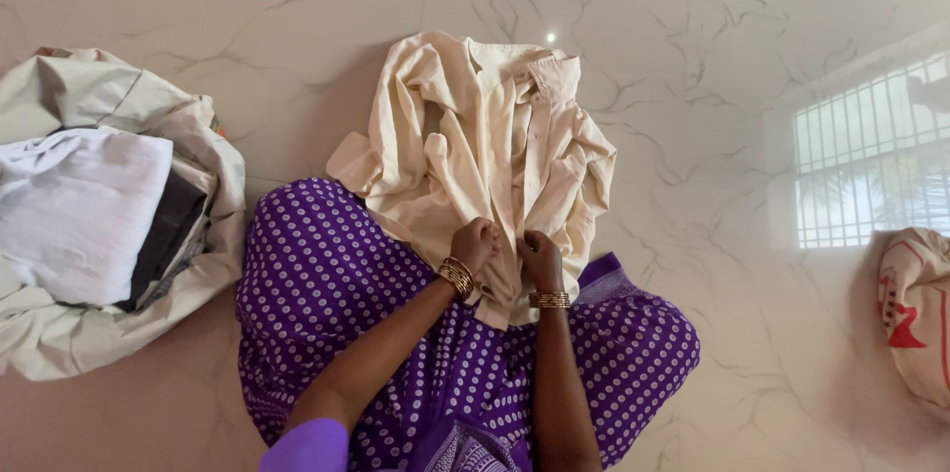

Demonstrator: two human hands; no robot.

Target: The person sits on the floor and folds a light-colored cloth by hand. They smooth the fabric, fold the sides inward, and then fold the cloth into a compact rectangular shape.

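Observation:
A cream button-front shirt lies spread on the pale marble floor, collar away from me, its lower hem draped over my lap. My left hand and my right hand sit side by side at the shirt's front placket near the hem, each pinching the fabric with closed fingers. Both wrists wear gold bangles. My lap is covered by purple cloth with white dots.
A heap of laundry lies at the left: a beige sheet holding a folded white cloth and a dark garment. A white sack with red print rests at the right edge. The glossy floor reflects a barred window.

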